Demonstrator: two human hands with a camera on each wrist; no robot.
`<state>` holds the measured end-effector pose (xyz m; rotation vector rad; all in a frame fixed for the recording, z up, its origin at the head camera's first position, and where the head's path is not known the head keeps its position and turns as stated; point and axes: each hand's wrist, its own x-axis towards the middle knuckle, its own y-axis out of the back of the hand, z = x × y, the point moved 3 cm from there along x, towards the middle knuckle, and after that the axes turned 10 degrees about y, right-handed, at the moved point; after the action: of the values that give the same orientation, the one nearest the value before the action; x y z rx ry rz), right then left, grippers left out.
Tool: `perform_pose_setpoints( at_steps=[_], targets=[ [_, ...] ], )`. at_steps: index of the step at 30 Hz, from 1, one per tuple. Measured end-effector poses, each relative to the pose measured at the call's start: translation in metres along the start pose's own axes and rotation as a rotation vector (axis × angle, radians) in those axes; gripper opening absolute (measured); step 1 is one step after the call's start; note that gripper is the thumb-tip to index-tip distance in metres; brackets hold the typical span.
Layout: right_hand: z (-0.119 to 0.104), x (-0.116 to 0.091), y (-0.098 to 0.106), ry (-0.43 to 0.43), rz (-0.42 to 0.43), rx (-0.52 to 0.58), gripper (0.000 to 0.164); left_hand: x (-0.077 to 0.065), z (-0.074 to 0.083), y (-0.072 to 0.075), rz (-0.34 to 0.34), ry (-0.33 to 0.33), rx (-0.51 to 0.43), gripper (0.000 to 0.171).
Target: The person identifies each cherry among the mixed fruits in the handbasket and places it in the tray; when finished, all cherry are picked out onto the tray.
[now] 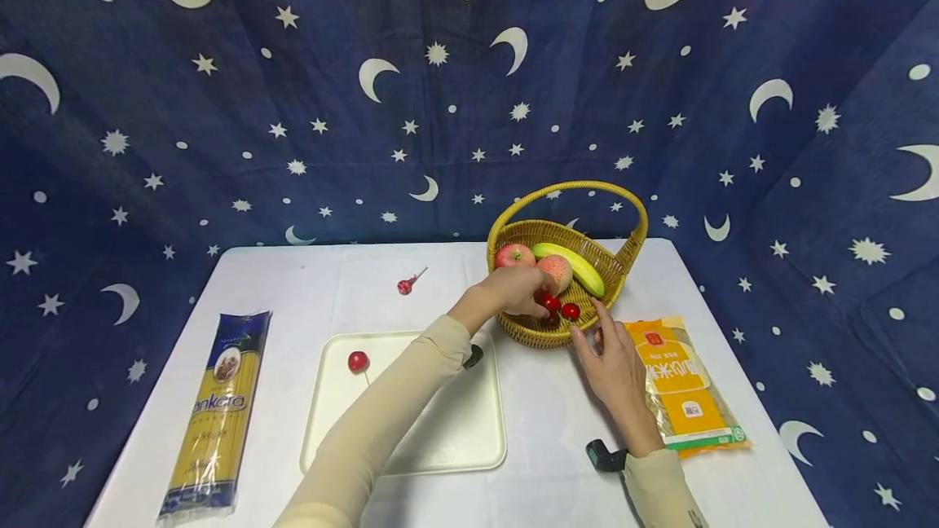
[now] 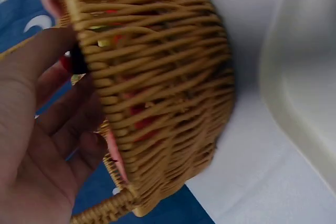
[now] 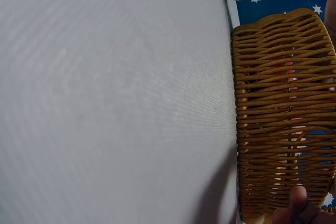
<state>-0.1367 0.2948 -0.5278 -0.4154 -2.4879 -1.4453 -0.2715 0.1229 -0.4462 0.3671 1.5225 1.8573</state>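
Note:
A wicker basket (image 1: 539, 338) with a tall handle stands at the back right. Inside it lie an apple (image 1: 513, 256), a peach (image 1: 555, 271), a banana (image 1: 579, 269) and red cherries (image 1: 570, 311). My left hand (image 1: 517, 290) reaches over the basket's left rim, its thumb and fingers around a cherry (image 1: 550, 303). The left wrist view shows this hand (image 2: 47, 114) at the rim, its fingertips partly hidden by the wicker. My right hand (image 1: 612, 365) touches the front right rim with its fingers spread; one fingertip (image 3: 298, 195) shows against the weave.
A cream tray (image 1: 447, 438) at the front centre bears one cherry (image 1: 358, 362) with a stem. Behind it lies a wrapped lollipop (image 1: 406, 286). A spaghetti pack (image 1: 220, 414) is at left, a yellow food bag (image 1: 685, 385) at right. A patterned cloth (image 1: 440, 104) hangs behind.

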Motion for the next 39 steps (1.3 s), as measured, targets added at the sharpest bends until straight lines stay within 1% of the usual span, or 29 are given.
perform_pose_setpoints(
  at_steps=[3, 7, 12, 19, 24, 27, 31, 35, 39],
  targets=[
    [0.000, 0.001, 0.000, -0.002, -0.005, -0.002, 0.067, -0.008, -0.001, 0.007, 0.056, -0.018, -0.112, 0.041],
    [0.000, 0.001, 0.000, -0.010, -0.014, -0.003, 0.067, -0.021, -0.003, 0.014, 0.139, -0.048, -0.244, 0.040],
    [-0.001, 0.003, 0.000, -0.009, -0.024, -0.002, 0.067, -0.043, -0.004, 0.023, 0.228, -0.079, -0.352, 0.038],
    [-0.001, 0.003, 0.000, -0.001, -0.004, -0.010, 0.067, -0.079, -0.005, 0.031, 0.361, -0.093, -0.509, 0.036],
    [-0.001, 0.002, -0.001, -0.003, -0.004, 0.000, 0.067, -0.106, -0.007, 0.037, 0.457, -0.096, -0.568, 0.039],
    [-0.001, 0.001, -0.003, -0.004, -0.009, 0.003, 0.067, -0.127, -0.014, 0.037, 0.514, -0.073, -0.575, 0.038],
    [-0.001, 0.002, -0.003, -0.012, -0.020, 0.003, 0.066, -0.154, -0.025, 0.035, 0.554, -0.022, -0.595, 0.037],
    [-0.001, 0.002, -0.002, -0.024, -0.034, 0.001, 0.066, -0.178, -0.040, 0.030, 0.591, 0.047, -0.614, 0.037],
    [-0.003, 0.002, -0.003, -0.022, -0.038, -0.001, 0.067, -0.203, -0.057, 0.023, 0.645, 0.112, -0.600, 0.038]
  ],
)
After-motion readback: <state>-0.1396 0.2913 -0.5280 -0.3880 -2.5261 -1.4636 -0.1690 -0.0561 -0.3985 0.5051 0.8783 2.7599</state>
